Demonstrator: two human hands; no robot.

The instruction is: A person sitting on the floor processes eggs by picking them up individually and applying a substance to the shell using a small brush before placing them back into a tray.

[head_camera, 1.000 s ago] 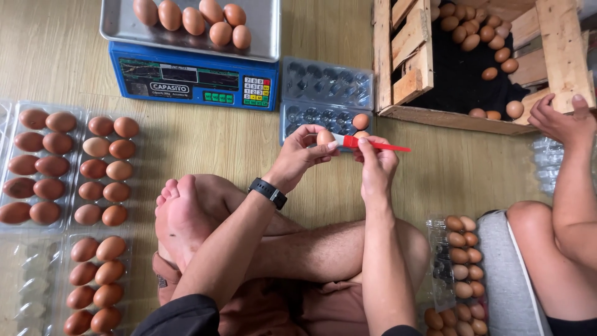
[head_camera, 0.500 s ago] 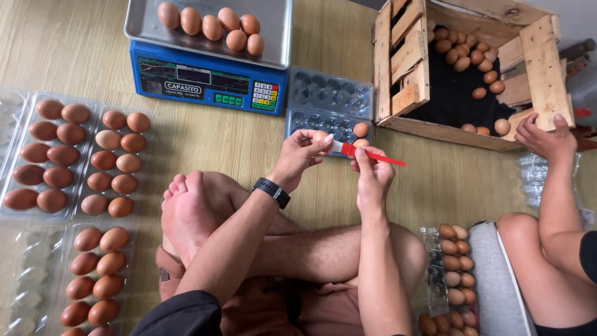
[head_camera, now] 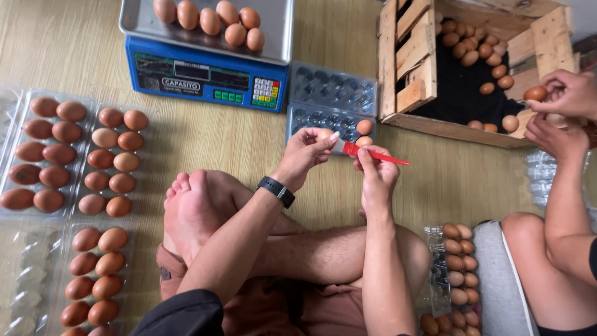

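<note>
head view: left hand (head_camera: 309, 149) curls round a pale brown egg (head_camera: 323, 133) while right hand (head_camera: 375, 175) pinches a red-handled small brush (head_camera: 368, 152) against it, wrists raised above crossed legs.

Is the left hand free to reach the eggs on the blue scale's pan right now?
Probably not yet: the left hand holds an egg against the red-handled brush in the right hand. The path over bare floor to the scale pan looks open.
</note>
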